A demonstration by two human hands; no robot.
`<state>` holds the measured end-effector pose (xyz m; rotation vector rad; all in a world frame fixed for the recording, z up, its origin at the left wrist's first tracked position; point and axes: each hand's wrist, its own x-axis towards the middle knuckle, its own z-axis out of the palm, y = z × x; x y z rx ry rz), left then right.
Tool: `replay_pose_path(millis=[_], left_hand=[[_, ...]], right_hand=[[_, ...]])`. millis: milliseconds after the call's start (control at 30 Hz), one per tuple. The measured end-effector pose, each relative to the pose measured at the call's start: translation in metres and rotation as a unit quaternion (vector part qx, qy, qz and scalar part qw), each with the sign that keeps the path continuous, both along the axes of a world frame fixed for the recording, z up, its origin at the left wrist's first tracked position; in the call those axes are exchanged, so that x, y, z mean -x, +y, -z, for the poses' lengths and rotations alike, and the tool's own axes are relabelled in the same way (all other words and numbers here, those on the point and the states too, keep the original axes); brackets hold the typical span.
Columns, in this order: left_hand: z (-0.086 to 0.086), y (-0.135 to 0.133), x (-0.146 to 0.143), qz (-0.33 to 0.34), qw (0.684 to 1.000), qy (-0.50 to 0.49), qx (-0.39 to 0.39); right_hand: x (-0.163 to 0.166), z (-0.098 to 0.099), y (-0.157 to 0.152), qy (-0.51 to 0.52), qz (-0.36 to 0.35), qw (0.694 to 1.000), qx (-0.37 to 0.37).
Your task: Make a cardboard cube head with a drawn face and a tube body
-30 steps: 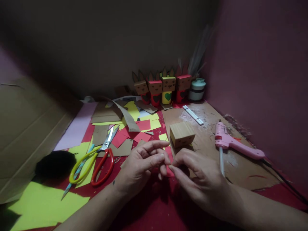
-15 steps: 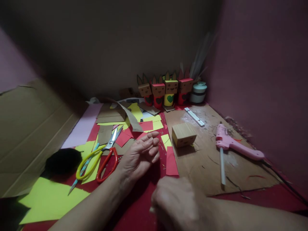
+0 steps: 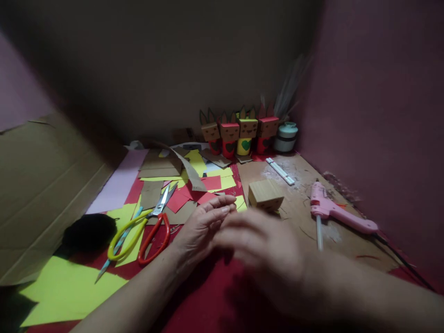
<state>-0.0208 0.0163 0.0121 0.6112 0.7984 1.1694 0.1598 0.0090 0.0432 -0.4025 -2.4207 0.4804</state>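
In the middle, my left hand (image 3: pixel 203 226) is raised above the red surface, palm turned sideways. Its thumb presses along the bent fingers, and anything between them is too small or hidden to name. Close in front, partly covering those fingers, is my right hand (image 3: pixel 263 245); motion smears it, so its grip is unclear. Just beyond the hands a small box-shaped cardboard head (image 3: pixel 266 194) with drawn facial features sits on a cardboard sheet (image 3: pixel 298 222). Left of my left hand lie scissors (image 3: pixel 159 208) with one yellow and one red handle, blades open.
A pink glue gun (image 3: pixel 342 215) with its cord lies at right. White sticks (image 3: pixel 280 171) are farther back. Several box-headed figures (image 3: pixel 245 132) stand by the wall beside a pale blue container (image 3: pixel 286 136). Yellow paper (image 3: pixel 72 291), a pencil (image 3: pixel 120 245) and black yarn (image 3: pixel 89 236) lie at left.
My right hand has risen from the front edge and moved up against my left hand. My left hand has stayed nearly in place. The view has shifted slightly.
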Motion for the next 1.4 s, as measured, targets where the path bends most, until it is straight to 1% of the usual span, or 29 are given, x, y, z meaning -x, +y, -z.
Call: replay_pose_path(millis=[33,67,100,133,200,300,400,533,633,700,767,833,900,1000,1100,1167,1233,1267,1333,1367,1400], left_hand=[[0.001,0.0,0.0,0.002,1.0,0.004,-0.006],[0.002,0.0,-0.001,0.004,1.0,0.006,-0.013],[0.003,0.0,-0.001,0.005,1.0,0.009,-0.019],[0.005,0.0,-0.001,0.008,1.0,0.011,-0.025],[0.008,0.001,-0.002,0.015,0.999,0.016,-0.033],[0.01,0.001,-0.003,0.023,0.999,0.024,-0.035],[0.009,0.001,-0.004,0.028,0.998,0.034,-0.036],[0.007,0.0,-0.006,0.019,0.998,0.051,-0.039],[0.008,0.0,-0.005,0.015,0.998,0.059,-0.031],[0.011,0.0,-0.005,0.014,0.997,0.068,-0.025],[0.015,0.0,-0.004,0.017,0.996,0.081,-0.02],[0.018,0.0,-0.003,0.017,0.996,0.088,-0.021],[0.02,-0.001,-0.003,0.018,0.996,0.088,-0.024],[0.018,-0.002,-0.003,0.01,0.997,0.079,-0.02],[0.015,-0.002,-0.005,0.0,0.999,0.05,-0.012],[0.011,-0.001,-0.006,0.009,1.0,0.023,-0.018],[0.008,-0.001,-0.006,0.028,0.999,-0.002,-0.032],[0.007,-0.001,-0.005,0.035,0.999,-0.012,-0.037],[0.005,-0.001,-0.003,0.048,0.998,-0.027,-0.036],[0.004,-0.001,-0.002,0.052,0.998,-0.034,-0.03],[0.003,-0.001,-0.001,0.054,0.997,-0.04,-0.023]], right_hand=[[-0.016,-0.012,0.015,-0.013,0.029,0.999,0.029],[-0.031,-0.019,0.029,-0.042,0.059,0.997,0.033],[-0.044,-0.022,0.042,-0.063,0.097,0.993,0.031],[-0.055,-0.021,0.053,-0.086,0.131,0.987,0.042],[-0.068,-0.009,0.069,-0.124,0.141,0.981,0.047],[-0.069,0.016,0.078,-0.127,0.155,0.978,0.061],[-0.062,0.03,0.08,-0.113,0.165,0.977,0.076],[-0.06,0.029,0.08,-0.082,0.177,0.977,0.091],[-0.06,0.024,0.078,-0.049,0.207,0.969,0.126],[-0.059,0.02,0.076,-0.009,0.219,0.959,0.178],[-0.058,0.017,0.073,0.036,0.216,0.94,0.26],[-0.057,0.017,0.071,0.068,0.202,0.908,0.36],[-0.055,0.017,0.069,0.097,0.184,0.874,0.438],[-0.054,0.018,0.067,0.14,0.141,0.84,0.504],[-0.053,0.017,0.066,0.171,0.107,0.824,0.53],[-0.053,0.016,0.066,0.181,0.127,0.831,0.511],[-0.052,0.018,0.067,0.168,0.179,0.857,0.453],[-0.051,0.02,0.069,0.157,0.21,0.879,0.399],[-0.049,0.027,0.073,0.121,0.257,0.924,0.255],[-0.049,0.032,0.075,0.097,0.266,0.941,0.185],[-0.048,0.036,0.078,0.072,0.268,0.952,0.13]])
